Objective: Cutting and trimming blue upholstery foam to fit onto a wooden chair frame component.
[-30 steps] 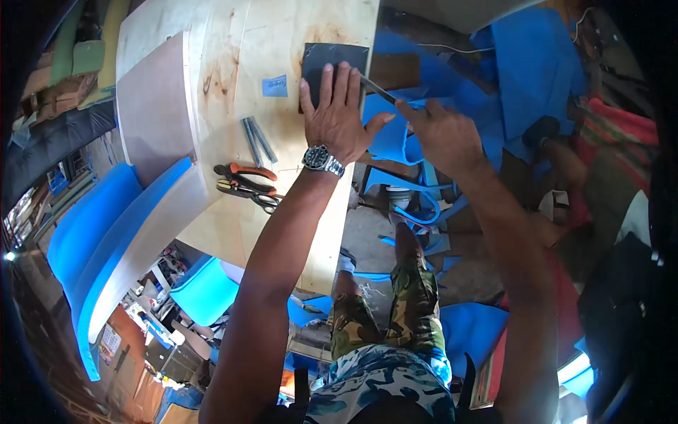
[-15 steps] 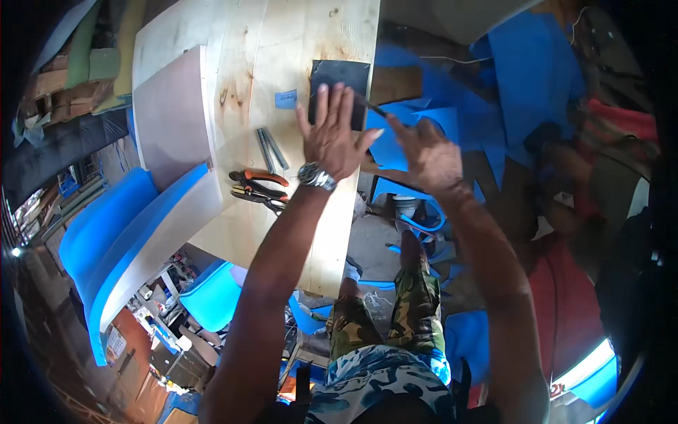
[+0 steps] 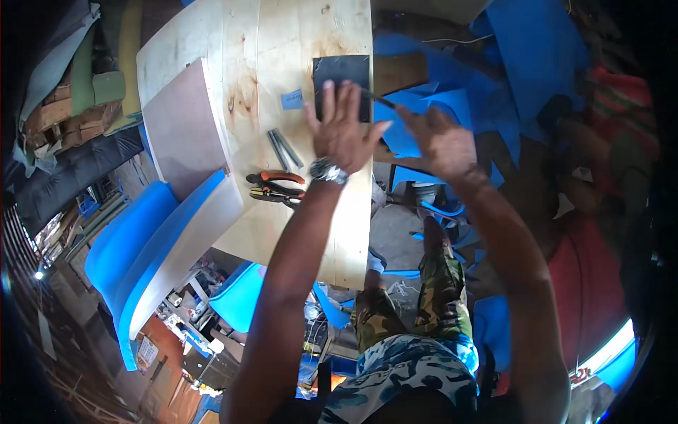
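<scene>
A black, roughly square sheet lies at the right edge of a pale plywood board. My left hand is flat on its lower part with the fingers spread; a metal-banded watch sits on that wrist. My right hand is closed around a slim dark knife, slightly blurred, held out past the board's edge. The blade points left toward the sheet and my left fingertips. Whether those fingertips press on the blade I cannot tell.
On the plywood board lie a small blue scrap, two grey metal strips and orange-handled pliers beside another dark tool. A blue-edged curved foam piece leans at left. Blue sheets cover the area at right.
The view has shifted, so the board's tools and my body appear further right. My right hand has moved slightly right with the knife. My left hand stays spread on the black sheet.
</scene>
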Demonstrator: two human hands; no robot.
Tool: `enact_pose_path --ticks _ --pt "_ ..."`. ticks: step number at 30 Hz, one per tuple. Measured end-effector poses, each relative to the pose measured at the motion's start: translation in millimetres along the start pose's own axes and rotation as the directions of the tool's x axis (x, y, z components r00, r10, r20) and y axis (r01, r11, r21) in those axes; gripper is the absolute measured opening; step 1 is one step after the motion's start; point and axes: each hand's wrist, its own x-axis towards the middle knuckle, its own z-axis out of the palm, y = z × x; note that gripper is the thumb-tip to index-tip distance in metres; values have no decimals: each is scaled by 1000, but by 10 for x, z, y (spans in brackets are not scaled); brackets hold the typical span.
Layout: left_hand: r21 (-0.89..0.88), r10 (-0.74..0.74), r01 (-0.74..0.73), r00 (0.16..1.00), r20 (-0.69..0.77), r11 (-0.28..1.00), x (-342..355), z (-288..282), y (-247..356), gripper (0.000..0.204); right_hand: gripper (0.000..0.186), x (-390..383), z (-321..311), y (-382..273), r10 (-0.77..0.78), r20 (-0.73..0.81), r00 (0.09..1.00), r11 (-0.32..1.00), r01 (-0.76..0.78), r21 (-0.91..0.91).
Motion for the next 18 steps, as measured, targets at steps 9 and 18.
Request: enact_pose_path --ticks 9,18 --pt "216 -162 111 958 236 970 -518 -111 -649 86 47 383 488 -740 -30 289 957 995 0 105" --pt "-22 64 -61 974 219 998 -396 -87 -87 96 43 -473 588 -285 129 335 933 -27 -334 942"
